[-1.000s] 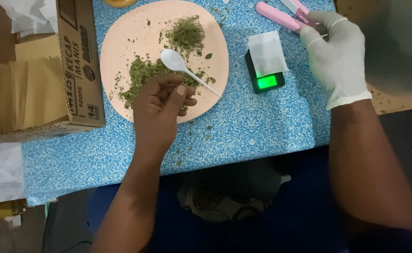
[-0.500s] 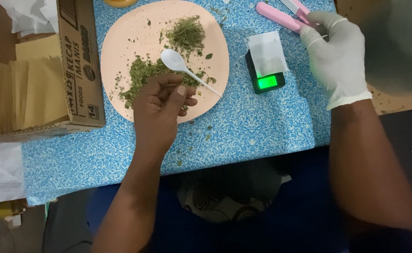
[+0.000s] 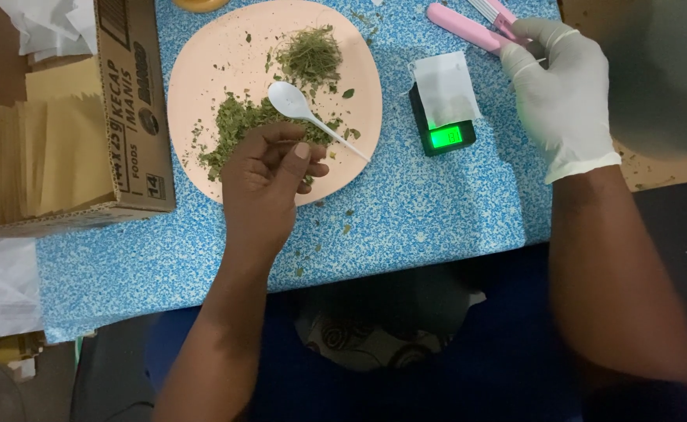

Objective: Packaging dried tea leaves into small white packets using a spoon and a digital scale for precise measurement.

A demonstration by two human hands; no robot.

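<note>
A pale pink plate (image 3: 202, 94) on the blue speckled table (image 3: 406, 227) holds two heaps of dried green herbs (image 3: 312, 55). A white plastic spoon (image 3: 290, 100) lies across them with its handle pointing right. My bare left hand (image 3: 265, 184) rests on the plate's near side. Its fingertips are pinched together on the nearer herb heap, just below the spoon handle. My right hand (image 3: 562, 94), in a white glove, is at the table's far right, closed on the end of a pink tool (image 3: 468, 27).
A small black pocket scale (image 3: 446, 137) with a lit green display stands between my hands, with a white paper piece (image 3: 445, 87) on it. At the left, a cardboard box (image 3: 136, 117) holds brown paper sheets (image 3: 46, 148). Herb crumbs dot the table.
</note>
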